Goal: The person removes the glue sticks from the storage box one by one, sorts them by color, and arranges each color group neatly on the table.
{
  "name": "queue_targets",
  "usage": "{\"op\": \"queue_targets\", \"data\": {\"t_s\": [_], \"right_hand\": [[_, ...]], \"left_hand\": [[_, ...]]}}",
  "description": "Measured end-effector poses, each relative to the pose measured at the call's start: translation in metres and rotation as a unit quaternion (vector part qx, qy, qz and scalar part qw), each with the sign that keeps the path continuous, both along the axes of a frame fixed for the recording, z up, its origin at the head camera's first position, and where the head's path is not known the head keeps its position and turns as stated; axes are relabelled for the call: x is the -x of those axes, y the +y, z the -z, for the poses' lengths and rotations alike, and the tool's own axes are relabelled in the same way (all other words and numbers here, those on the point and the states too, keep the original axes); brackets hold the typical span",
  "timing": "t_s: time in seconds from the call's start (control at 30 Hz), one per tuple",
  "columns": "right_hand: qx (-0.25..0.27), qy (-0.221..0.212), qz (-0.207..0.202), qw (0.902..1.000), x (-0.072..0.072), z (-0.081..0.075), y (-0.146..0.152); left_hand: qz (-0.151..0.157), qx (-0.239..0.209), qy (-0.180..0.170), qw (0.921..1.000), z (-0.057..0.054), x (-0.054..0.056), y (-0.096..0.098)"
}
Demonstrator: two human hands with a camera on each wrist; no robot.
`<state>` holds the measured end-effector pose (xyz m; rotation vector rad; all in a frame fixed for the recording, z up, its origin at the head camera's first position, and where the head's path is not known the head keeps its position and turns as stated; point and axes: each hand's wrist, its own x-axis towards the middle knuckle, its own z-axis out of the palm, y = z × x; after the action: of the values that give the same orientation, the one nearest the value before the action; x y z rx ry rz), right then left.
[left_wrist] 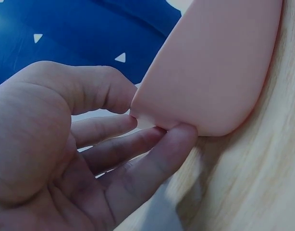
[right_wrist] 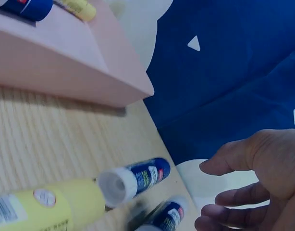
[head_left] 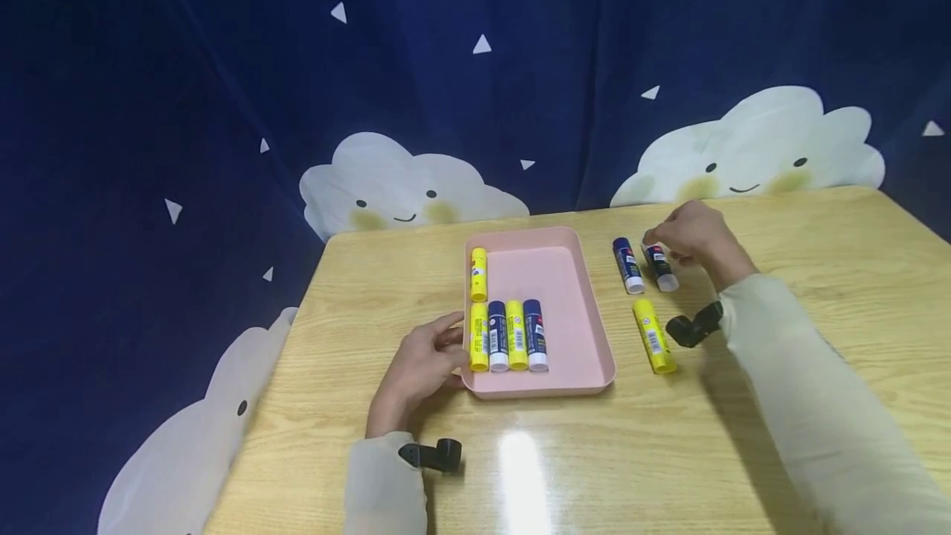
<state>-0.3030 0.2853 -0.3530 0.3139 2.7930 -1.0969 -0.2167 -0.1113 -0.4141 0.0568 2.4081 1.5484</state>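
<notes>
Left hand (head_left: 423,360): thumb and fingers clamped on a shallow pink rectangular plastic tray (head_left: 560,312), at its near-left corner; tray lies close to the far edge of the pale wood-grain tabletop (head_left: 357,304). Right hand (head_left: 694,236): at the far end of a dark-blue cylindrical plastic glue stick (head_left: 660,271) with white base, right of the tray; thumb and fingers apart, contact cannot be told. Similar blue-and-white plastic stick (head_left: 629,267) just left of it; yellow cylindrical plastic stick (head_left: 654,337) nearer. In tray: single yellow plastic tube (head_left: 479,275) along left wall; row of four sticks (head_left: 498,337), yellow and blue alternating, from near-left corner. Judged: step in hand, picking up one blue stick; next move calls for a pinch on its far end, clear of its neighbour.
</notes>
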Motion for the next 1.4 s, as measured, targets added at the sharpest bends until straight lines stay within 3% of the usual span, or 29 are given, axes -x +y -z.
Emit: {"op": "queue_targets", "data": {"t_s": [0.23, 0.63, 1.03, 1.4], "right_hand": [[0.033, 0.039, -0.017, 0.9986, 0.005, -0.009, -0.014], [0.094, 0.032, -0.044, 0.9941, 0.013, -0.021, -0.062], [0.11, 0.011, -0.041, 0.993, 0.026, -0.025, -0.116], [0.119, -0.042, -0.02, 0.9918, 0.034, -0.014, -0.158]], "left_hand": [[0.002, 0.003, 0.006, 1.0, -0.001, 0.0, 0.0], [0.01, 0.001, 0.007, 0.9999, 0.0, -0.001, 0.0], [0.01, -0.007, 0.01, 0.9999, -0.001, -0.001, -0.001], [0.011, -0.01, 0.0, 0.9999, -0.001, 0.001, -0.002]]}}
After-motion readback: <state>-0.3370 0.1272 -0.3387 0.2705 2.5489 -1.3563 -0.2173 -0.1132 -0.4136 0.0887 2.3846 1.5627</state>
